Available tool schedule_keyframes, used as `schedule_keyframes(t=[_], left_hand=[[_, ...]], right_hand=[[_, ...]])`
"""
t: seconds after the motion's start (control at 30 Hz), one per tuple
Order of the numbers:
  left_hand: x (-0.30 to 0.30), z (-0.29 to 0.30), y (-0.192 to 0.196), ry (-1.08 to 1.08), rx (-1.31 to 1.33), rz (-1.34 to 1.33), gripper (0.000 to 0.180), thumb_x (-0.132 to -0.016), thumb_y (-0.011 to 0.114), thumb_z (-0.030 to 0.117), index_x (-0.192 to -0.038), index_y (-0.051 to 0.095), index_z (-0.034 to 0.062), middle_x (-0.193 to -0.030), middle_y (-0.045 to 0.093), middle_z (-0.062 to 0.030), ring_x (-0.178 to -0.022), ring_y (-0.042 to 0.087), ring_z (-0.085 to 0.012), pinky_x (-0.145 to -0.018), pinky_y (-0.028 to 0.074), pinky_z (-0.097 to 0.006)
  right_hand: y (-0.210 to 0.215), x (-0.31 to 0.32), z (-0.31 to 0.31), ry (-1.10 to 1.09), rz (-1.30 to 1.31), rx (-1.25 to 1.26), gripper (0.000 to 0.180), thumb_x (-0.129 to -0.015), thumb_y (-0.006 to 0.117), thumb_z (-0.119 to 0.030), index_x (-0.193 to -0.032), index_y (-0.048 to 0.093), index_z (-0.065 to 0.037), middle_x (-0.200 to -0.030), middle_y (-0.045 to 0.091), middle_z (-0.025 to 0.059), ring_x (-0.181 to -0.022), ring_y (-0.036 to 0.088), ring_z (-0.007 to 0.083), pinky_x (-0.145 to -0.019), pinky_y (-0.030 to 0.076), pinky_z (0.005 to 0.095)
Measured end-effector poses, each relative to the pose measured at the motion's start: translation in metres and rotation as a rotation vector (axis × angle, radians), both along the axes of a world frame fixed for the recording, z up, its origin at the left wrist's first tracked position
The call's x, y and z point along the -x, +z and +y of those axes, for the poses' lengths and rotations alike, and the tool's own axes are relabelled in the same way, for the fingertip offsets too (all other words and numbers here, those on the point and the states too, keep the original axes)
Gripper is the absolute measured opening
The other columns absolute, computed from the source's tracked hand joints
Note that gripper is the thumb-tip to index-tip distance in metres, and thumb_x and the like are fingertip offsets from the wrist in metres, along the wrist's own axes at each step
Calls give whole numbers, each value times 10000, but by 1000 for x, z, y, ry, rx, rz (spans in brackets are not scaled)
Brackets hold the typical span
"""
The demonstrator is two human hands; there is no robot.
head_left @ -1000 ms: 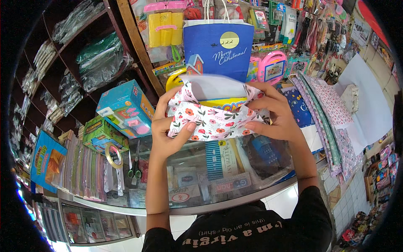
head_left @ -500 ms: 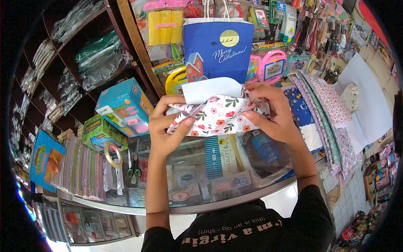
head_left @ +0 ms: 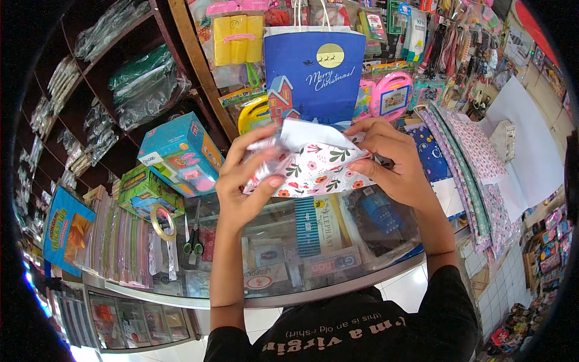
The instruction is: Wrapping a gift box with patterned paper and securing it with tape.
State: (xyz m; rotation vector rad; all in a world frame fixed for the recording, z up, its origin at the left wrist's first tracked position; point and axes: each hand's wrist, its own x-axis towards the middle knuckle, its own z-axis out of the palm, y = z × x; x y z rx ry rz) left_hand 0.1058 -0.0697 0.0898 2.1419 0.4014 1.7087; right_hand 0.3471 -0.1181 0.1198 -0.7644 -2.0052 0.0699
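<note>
Between my two hands is a folded piece of white wrapping paper (head_left: 322, 166) printed with red and orange flowers and dark leaves, held above the glass counter. Its plain white back (head_left: 313, 134) shows in a raised flap along the far edge. My left hand (head_left: 241, 172) grips the left end, thumb on the front; its upper fingers are blurred over the crumpled fold. At the right end my right hand (head_left: 395, 160) pinches the paper between thumb and fingers. Whether anything lies inside the fold is hidden.
Behind the paper stands a blue gift bag (head_left: 313, 72) with white handles. Left on the glass counter (head_left: 265, 226) are boxed toys (head_left: 181, 154), a tape roll (head_left: 161, 221), scissors (head_left: 193, 244) and stacked thin packs (head_left: 117, 244). Patterned paper sheets (head_left: 464, 163) drape at the right.
My left fingers have lifted and shifted over the left end of the paper. The white flap has tilted, sloping down to the right, and the left end looks more crumpled.
</note>
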Motion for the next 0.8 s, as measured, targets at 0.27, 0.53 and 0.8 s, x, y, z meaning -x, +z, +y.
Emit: schedule_keyframes(t=[0.27,0.53,0.8], left_hand=[[9,-1,6,34,103,125,468,-594,726,62,-1048,623,15,-968,633,-127,-996,556,-253,-867,411,-337],[13,0,2,-28,139,116,282,-525,692,-31,-801,654,11,-902,651,-99,-926,589,-243,-829,418,-348],[3,-19,15,149,5,232,213,-578,753,60,-766,655,70,-921,671,-70,-885,622,-174,-869,383,-371]], right_hand=[[1,7,-5,39,105,83,232,-730,672,-119,-937,655,-16,-792,578,94,-793,542,205,-661,420,294],[0,6,-7,86,127,128,158,-709,681,-46,-861,666,-6,-784,588,91,-750,568,182,-615,428,268],[-5,5,-8,152,131,115,196,-675,680,7,-869,682,-18,-756,601,85,-704,574,171,-615,439,261]])
